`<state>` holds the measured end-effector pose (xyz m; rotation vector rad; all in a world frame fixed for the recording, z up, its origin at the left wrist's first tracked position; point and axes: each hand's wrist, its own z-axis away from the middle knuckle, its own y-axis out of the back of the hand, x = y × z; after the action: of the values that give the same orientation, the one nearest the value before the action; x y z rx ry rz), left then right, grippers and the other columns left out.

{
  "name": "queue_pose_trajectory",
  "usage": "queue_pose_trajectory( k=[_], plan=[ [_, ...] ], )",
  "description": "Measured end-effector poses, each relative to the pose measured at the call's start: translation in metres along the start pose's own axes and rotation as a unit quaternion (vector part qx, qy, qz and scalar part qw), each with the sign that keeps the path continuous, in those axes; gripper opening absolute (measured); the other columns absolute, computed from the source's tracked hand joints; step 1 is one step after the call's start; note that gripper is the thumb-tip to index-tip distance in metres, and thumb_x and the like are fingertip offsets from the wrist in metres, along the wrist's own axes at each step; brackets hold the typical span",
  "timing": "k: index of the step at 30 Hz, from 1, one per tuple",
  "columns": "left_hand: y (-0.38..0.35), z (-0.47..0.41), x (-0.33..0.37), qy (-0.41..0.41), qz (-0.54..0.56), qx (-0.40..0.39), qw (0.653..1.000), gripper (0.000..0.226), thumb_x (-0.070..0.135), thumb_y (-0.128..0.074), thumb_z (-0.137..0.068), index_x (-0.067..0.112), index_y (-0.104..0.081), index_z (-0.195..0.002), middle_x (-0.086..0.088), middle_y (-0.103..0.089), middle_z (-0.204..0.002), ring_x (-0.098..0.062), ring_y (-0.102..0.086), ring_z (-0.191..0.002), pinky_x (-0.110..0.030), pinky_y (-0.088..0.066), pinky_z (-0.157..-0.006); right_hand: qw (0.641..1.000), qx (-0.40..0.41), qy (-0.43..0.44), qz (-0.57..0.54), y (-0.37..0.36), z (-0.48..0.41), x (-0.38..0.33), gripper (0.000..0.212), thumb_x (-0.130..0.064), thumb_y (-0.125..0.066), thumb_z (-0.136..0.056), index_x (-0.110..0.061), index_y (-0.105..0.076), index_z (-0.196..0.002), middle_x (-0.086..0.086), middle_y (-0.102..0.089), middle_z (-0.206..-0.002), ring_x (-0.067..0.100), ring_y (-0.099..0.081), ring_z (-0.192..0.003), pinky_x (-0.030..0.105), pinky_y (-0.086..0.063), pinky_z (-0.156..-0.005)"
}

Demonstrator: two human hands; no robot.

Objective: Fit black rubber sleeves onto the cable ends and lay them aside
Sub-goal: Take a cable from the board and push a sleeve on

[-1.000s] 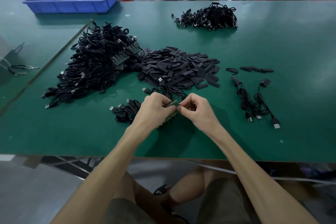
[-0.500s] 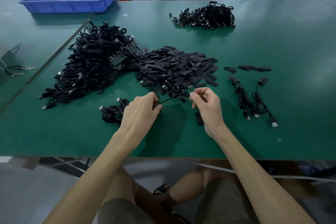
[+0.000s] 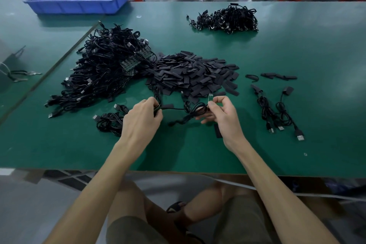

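Forearms extended; left grip (image 3: 142, 120) curled closed, right grip (image 3: 222, 117) pinching, thumb to forefinger

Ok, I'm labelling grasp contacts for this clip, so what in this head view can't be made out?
Head view:
- Where the left hand grips the cable: hidden behind the hand's own back.
- Green board pinched by the right hand: too small to read its parts.
- Black sleeve on the table: partly covered by the right wrist.
- Big cable pile: single cables too tangled to separate.
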<state>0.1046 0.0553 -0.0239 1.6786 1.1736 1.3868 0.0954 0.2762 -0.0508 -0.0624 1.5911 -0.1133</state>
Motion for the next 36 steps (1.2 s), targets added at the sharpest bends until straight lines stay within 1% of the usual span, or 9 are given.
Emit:
queue_pose_trajectory(
  k=[9, 12, 14, 18, 21, 25, 29, 33, 36],
  plan=[
    [-0.002, -0.006, -0.024, 0.032, -0.053, 0.049, 0.997, 0.016, 0.025, -0.054, -0.103, 0.01, -0.06, -0.109, -0.001, -0.056, -0.095, -0.021, -0.048, -0.07, -0.035, -0.035, -0.06, 0.999, 0.048, 0.005, -0.025, 0.004, -0.003, 0.004, 0.003, -0.012, -0.05, -0.108, -0.012, -0.05, -0.105, -0.001, -0.077, -0.079, 0.019, -0.075, -0.075, 0.028, -0.058, -0.062],
    [0.003, -0.012, -0.035, 0.046, -0.063, 0.061, 0.995, 0.021, 0.022, -0.058, -0.102, 0.005, -0.062, -0.115, -0.008, -0.057, -0.103, -0.027, -0.052, -0.081, -0.038, -0.039, -0.066, 0.998, 0.056, 0.006, -0.015, 0.005, -0.005, 0.006, 0.002, -0.014, -0.052, -0.107, -0.014, -0.052, -0.106, -0.003, -0.076, -0.08, 0.018, -0.074, -0.076, 0.029, -0.058, -0.064],
    [0.005, -0.015, -0.037, 0.041, -0.086, 0.067, 0.993, 0.024, 0.019, -0.062, -0.1, 0.002, -0.062, -0.118, -0.016, -0.059, -0.112, -0.034, -0.055, -0.098, -0.044, -0.044, -0.08, 0.997, 0.077, 0.003, -0.01, 0.006, -0.006, 0.008, 0.003, -0.017, -0.054, -0.107, -0.016, -0.056, -0.106, -0.002, -0.075, -0.082, 0.019, -0.073, -0.077, 0.031, -0.057, -0.068],
    [0.002, -0.01, -0.021, -0.023, -0.091, 0.088, 0.992, 0.032, 0.016, -0.069, -0.094, 0.005, -0.06, -0.123, -0.014, -0.051, -0.12, -0.033, -0.048, -0.114, -0.042, -0.031, -0.101, 0.99, 0.132, -0.015, -0.036, 0.01, -0.01, 0.011, 0.011, -0.022, -0.056, -0.106, -0.014, -0.062, -0.11, 0.008, -0.072, -0.097, 0.032, -0.071, -0.095, 0.043, -0.057, -0.088],
    [-0.006, -0.002, 0.003, -0.104, -0.046, 0.105, 0.988, 0.026, 0.016, -0.068, -0.094, 0.01, -0.064, -0.12, -0.008, -0.054, -0.119, -0.027, -0.05, -0.114, -0.037, -0.027, -0.099, 0.983, 0.142, -0.026, -0.117, 0.012, -0.011, 0.009, 0.012, -0.018, -0.054, -0.108, -0.011, -0.063, -0.109, 0.005, -0.07, -0.092, 0.028, -0.07, -0.09, 0.035, -0.057, -0.081],
    [-0.021, 0.002, 0.033, -0.19, 0.077, -0.035, 0.978, 0.02, 0.026, -0.065, -0.098, 0.023, -0.065, -0.118, 0.008, -0.055, -0.115, -0.008, -0.043, -0.107, -0.03, -0.028, -0.103, 0.959, 0.158, -0.056, -0.227, 0.016, -0.01, 0.004, 0.018, -0.016, -0.052, -0.108, -0.005, -0.066, -0.107, 0.002, -0.068, -0.082, 0.014, -0.063, -0.074, 0.028, -0.054, -0.074],
    [-0.038, -0.005, 0.058, -0.209, 0.123, -0.193, 0.951, 0.026, 0.028, -0.069, -0.095, 0.029, -0.067, -0.122, 0.006, -0.052, -0.114, -0.016, -0.047, -0.11, -0.036, -0.032, -0.101, 0.941, 0.136, -0.069, -0.303, 0.018, -0.01, -0.001, 0.025, -0.015, -0.042, -0.111, 0.001, -0.06, -0.103, 0.001, -0.05, -0.066, 0.012, -0.045, -0.056, 0.024, -0.04, -0.056],
    [-0.049, -0.012, 0.077, -0.258, 0.081, -0.239, 0.933, 0.038, 0.033, -0.073, -0.091, 0.032, -0.065, -0.128, 0.005, -0.047, -0.114, -0.017, -0.037, -0.111, -0.03, -0.022, -0.086, 0.933, 0.124, -0.096, -0.325, 0.021, -0.008, -0.004, 0.029, -0.018, -0.044, -0.11, -0.012, -0.046, -0.081, 0.0, -0.041, -0.067, 0.011, -0.036, -0.055, 0.024, -0.033, -0.056],
    [-0.052, -0.014, 0.081, -0.267, 0.087, -0.244, 0.928, 0.035, 0.039, -0.077, -0.087, 0.028, -0.066, -0.118, 0.004, -0.046, -0.111, -0.018, -0.037, -0.108, -0.03, -0.02, -0.081, 0.936, 0.116, -0.107, -0.315, 0.02, -0.006, -0.004, 0.028, -0.019, -0.047, -0.109, -0.013, -0.046, -0.081, 0.001, -0.044, -0.067, 0.012, -0.039, -0.055, 0.025, -0.036, -0.057]
  ],
)
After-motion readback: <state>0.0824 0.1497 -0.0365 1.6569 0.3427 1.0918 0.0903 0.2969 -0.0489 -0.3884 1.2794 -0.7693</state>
